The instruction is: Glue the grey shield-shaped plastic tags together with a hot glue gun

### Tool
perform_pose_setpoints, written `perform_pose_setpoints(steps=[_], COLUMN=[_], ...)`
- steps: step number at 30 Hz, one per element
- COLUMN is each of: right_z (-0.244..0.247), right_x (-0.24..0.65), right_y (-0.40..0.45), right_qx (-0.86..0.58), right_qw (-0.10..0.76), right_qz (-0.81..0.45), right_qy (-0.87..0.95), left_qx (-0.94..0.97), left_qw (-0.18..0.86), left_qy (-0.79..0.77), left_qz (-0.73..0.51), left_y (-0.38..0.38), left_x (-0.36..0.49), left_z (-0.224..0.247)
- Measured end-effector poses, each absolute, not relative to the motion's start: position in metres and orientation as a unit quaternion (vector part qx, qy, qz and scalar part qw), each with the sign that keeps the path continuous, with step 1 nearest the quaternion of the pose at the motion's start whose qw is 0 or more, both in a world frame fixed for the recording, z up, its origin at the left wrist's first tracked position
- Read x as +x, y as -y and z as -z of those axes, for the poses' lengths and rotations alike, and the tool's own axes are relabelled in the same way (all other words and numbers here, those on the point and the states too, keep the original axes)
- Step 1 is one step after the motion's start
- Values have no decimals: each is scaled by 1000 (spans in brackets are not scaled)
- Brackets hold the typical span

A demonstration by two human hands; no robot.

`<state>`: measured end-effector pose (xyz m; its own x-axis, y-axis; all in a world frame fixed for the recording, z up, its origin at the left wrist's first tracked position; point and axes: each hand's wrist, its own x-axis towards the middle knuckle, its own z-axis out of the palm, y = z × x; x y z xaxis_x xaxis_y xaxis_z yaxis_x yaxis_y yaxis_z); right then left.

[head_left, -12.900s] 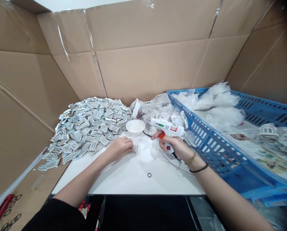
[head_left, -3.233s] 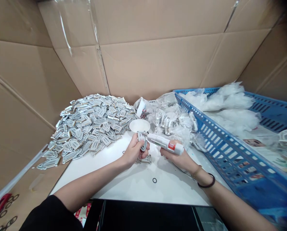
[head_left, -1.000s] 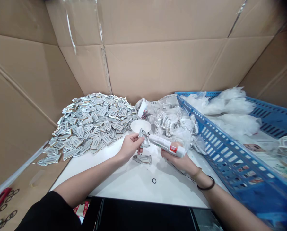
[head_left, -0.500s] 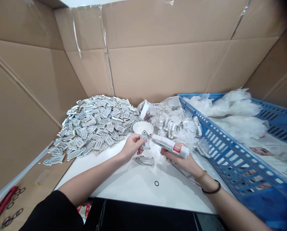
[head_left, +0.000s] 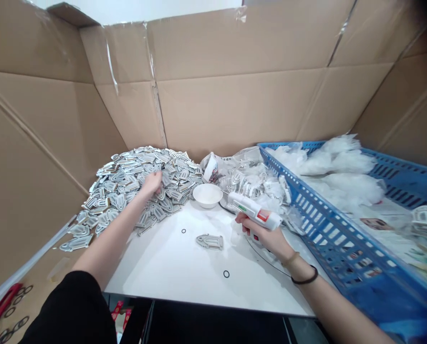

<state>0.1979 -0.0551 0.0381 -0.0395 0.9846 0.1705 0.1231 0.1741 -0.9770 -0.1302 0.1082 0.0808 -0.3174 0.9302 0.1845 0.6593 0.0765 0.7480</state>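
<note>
My left hand (head_left: 152, 184) is at the large pile of flat grey-and-white pieces (head_left: 127, 167), its fingers closed; what they hold, if anything, is hidden. In my right hand (head_left: 265, 235) is a white glue gun (head_left: 249, 207) with a red label, its nozzle pointing left toward the white bowl (head_left: 207, 195). One grey piece (head_left: 209, 241) lies alone on the white table (head_left: 177, 272). Below it is a black ring (head_left: 226, 274), and a smaller ring (head_left: 184, 231) lies to its left.
A blue crate (head_left: 328, 224) holding white bags (head_left: 353, 157) stands on the right. Plastic-wrapped pieces (head_left: 256, 184) are heaped beside it. Cardboard walls (head_left: 235, 105) surround the table. Red-handled pliers (head_left: 0, 308) and black rings lie at the lower left. A cord runs below my right hand.
My left hand has moved from beside the glue gun to the pile, and the piece it held is no longer seen in it. A small ring now shows on the table. The view has shifted slightly.
</note>
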Motion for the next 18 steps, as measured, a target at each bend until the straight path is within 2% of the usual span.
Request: perform_pose_setpoints(steps=[4, 8, 13, 18], right_z=[-34, -33, -37, -40], right_x=[199, 199, 199, 198], right_y=[51, 50, 51, 52], right_qx=[-482, -491, -493, -494], right_qw=[512, 528, 532, 528], right_qz=[-420, -405, -400, -394], right_qy=[573, 563, 560, 567], left_qx=[547, 699, 866, 886], left_qw=[70, -24, -9, 38], left_qy=[-737, -608, -439, -451], left_qz=[-392, -377, -239, -100], left_y=[-109, -90, -83, -112], left_x=[-148, -116, -53, -23], left_z=[-86, -73, -52, -43])
